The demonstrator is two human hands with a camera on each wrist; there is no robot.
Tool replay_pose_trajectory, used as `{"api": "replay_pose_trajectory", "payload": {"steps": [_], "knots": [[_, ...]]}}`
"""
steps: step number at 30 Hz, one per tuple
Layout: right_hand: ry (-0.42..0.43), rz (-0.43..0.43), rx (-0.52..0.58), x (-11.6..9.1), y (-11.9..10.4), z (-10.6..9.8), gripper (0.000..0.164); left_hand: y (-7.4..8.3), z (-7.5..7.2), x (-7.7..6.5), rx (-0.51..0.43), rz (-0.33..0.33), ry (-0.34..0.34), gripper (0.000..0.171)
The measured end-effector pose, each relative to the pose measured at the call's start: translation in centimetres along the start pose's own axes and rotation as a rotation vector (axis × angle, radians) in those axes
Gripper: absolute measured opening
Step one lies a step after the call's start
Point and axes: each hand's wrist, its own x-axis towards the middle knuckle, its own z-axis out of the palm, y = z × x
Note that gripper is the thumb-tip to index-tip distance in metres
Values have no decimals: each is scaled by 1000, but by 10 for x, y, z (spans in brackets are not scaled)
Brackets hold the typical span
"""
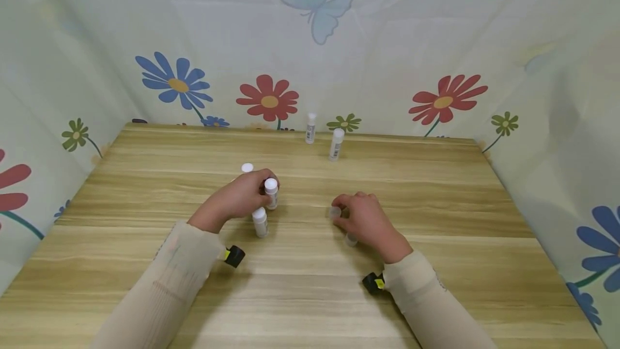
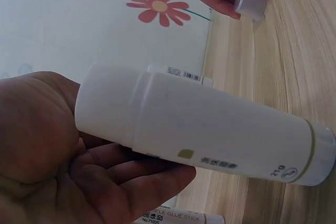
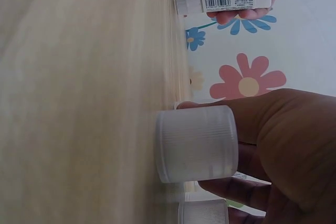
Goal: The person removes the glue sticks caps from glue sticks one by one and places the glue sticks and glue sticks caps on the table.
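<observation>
Tight quarters on both sides make a topple the likeliest trouble

With 12 o'clock at the far edge of the wood-grain tabletop (image 1: 416,176), the left hand (image 1: 237,196) grips a roughly upright white glue stick (image 1: 272,193), thumb and fingers curled round the barrel and closed to its width. Whether its base bears on the wood, I cannot tell. From it, a near glue stick (image 1: 260,223) stands at 7 o'clock and a half-hidden glue stick (image 1: 247,167) at 10 to 11 o'clock, beyond the hand. Either could be knocked over by a sideways swing of the knuckles or palm; being tall and narrow, it would probably roll once down.

The right hand (image 1: 369,221) pinches a small translucent cap (image 1: 335,213) at the held stick's 3 to 4 o'clock, finger and thumb parted only by the cap's width. The hold looks shallow, so a hard or off-centre squeeze could shoot the cap loose. A second cap (image 1: 351,239) sits at the pinched one's 5 o'clock, close to the thumb side, where a careless turn of the wrist might sweep it away.

The far pair of glue sticks (image 1: 336,145), at 1 to 2 o'clock from the gripped stick, seems safe unless something rolls into it.
</observation>
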Motion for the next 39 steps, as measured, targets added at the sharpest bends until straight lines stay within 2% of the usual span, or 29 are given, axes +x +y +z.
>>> {"api": "replay_pose_trajectory", "payload": {"steps": [11,28,39], "knots": [[-11,8,3,0,0,-1,27,-1,0,1,31,-1,-6,23],[-15,20,11,0,-1,0,26,-3,0,1,39,-46,-10,27],[-15,11,-19,0,-1,0,33,-3,0,1,45,-25,0,36]]}}
